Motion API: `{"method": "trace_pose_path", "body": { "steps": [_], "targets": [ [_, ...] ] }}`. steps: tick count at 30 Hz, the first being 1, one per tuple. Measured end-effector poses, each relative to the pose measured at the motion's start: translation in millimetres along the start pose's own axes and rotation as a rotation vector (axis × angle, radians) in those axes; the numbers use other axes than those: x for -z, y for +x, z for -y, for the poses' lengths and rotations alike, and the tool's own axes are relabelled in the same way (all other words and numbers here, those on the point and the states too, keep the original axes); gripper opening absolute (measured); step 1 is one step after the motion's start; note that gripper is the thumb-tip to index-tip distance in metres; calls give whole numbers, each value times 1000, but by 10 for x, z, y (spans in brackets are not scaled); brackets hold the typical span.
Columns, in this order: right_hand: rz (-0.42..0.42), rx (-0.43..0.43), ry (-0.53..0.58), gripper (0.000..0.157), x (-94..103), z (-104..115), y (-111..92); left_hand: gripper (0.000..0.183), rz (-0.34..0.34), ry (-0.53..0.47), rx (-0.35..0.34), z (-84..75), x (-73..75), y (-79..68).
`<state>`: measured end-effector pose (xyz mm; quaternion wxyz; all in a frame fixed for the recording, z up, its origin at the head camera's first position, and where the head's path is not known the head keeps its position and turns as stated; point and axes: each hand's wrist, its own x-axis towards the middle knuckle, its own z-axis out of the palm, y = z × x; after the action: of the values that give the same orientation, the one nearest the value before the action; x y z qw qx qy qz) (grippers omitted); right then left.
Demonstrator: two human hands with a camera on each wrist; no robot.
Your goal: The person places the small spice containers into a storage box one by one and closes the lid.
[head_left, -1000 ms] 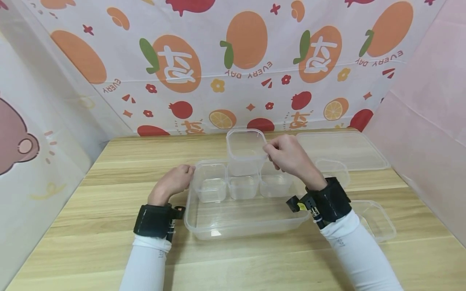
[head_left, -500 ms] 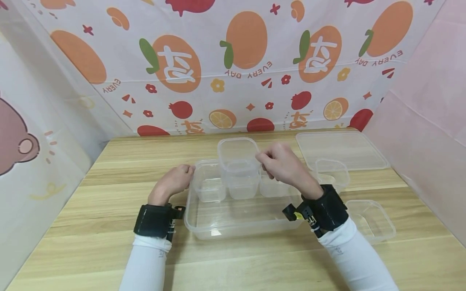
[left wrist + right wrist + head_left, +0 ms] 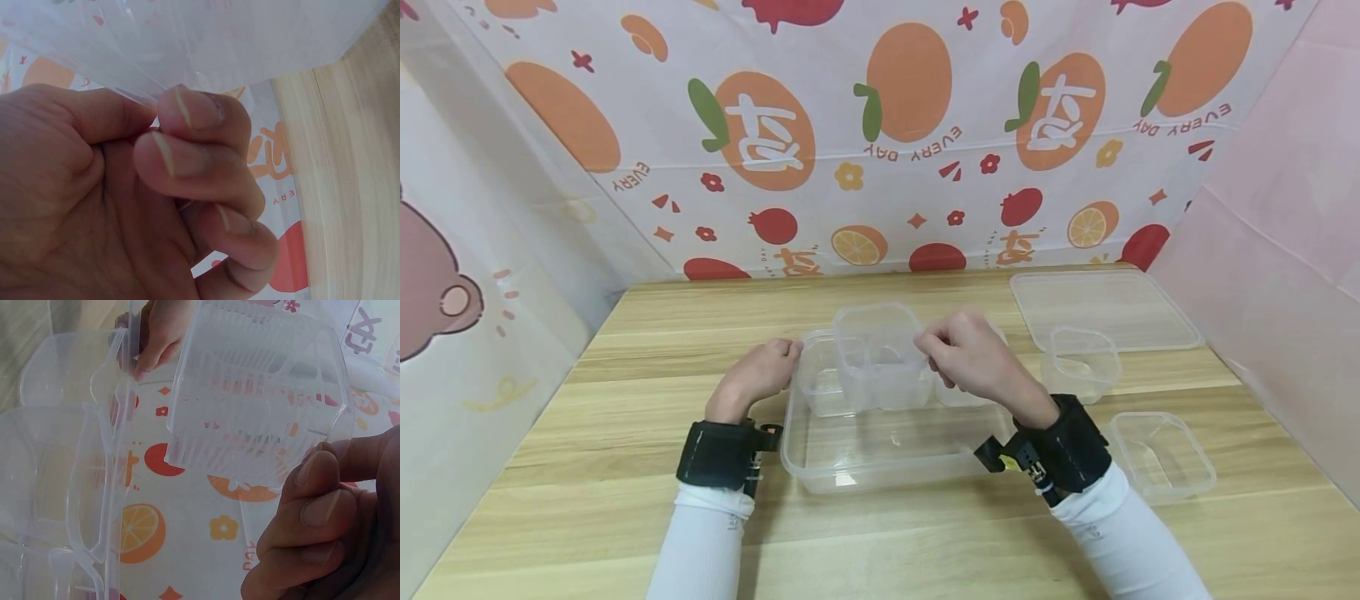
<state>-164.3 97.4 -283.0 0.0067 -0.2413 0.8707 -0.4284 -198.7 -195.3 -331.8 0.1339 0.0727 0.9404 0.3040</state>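
Observation:
My left hand (image 3: 756, 375) pinches the left rim of a large clear plastic container (image 3: 887, 475); in the left wrist view, thumb and index finger meet at the container's cloudy wall (image 3: 187, 44). Inside stand three small clear tubs in a row along the far side, among them the left tub (image 3: 827, 400) and the right tub (image 3: 958, 392). With thumb and curled fingers, my right hand (image 3: 966, 354) holds another small tub (image 3: 876, 321) by its right edge. That tub hangs over the left and middle ones and partly covers them. It appears tilted and see-through in the right wrist view.
A flat clear lid (image 3: 1101, 312) lies at the back right of the wooden table (image 3: 625, 517). Two more small tubs stand to the right: a farther tub (image 3: 1082, 367) and a nearer tub (image 3: 1161, 458) close to my right forearm. A fruit-print cloth (image 3: 910, 200) hangs behind.
The right hand has moved left, down and toward me with its tub, from above the middle tub to between the left and middle ones. My left hand stays at the rim.

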Motion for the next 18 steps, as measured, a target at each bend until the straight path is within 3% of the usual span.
{"method": "trace_pose_path", "body": {
  "steps": [18],
  "targets": [
    [64,47,-52,44,-150,17,-50,43,-5,7,-16,19,-3,6]
  ]
}}
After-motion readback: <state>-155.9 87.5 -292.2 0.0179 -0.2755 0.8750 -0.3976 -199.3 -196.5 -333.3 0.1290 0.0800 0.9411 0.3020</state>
